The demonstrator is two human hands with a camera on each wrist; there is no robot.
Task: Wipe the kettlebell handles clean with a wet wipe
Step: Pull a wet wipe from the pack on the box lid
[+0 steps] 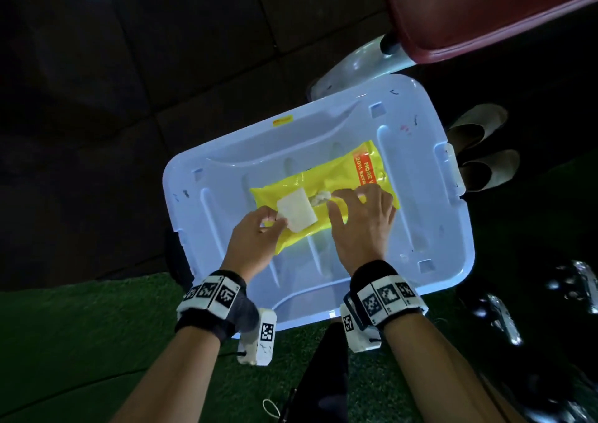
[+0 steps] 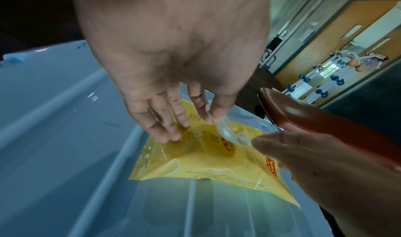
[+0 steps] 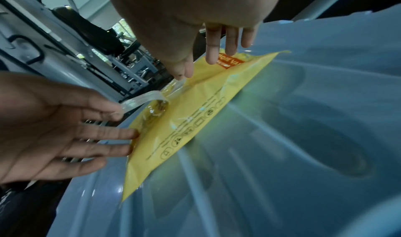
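A yellow wet-wipe pack (image 1: pixel 326 196) lies on a pale blue bin lid (image 1: pixel 226 170). My left hand (image 1: pixel 275 225) pinches the pack's peeled-back white flap (image 1: pixel 296 214) between thumb and forefinger. In the left wrist view its other fingers (image 2: pixel 171 132) press on the pack (image 2: pixel 195 165). My right hand (image 1: pixel 333 202) pinches a tuft of white wipe (image 1: pixel 318 198) sticking out of the opening. The tuft (image 2: pixel 242 138) also shows in the left wrist view. In the right wrist view the clear flap (image 3: pixel 141 99) curls up from the pack (image 3: pixel 195 120). Dark glossy shapes (image 1: pixel 498 316) at the right may be kettlebells; I cannot tell.
A maroon padded bench (image 1: pixel 485 12) hangs over the lid's far right corner. A pair of pale shoes (image 1: pixel 479 144) sits right of the lid. Green turf (image 1: pixel 81 341) lies near me, with dark floor tiles (image 1: pixel 129 67) beyond.
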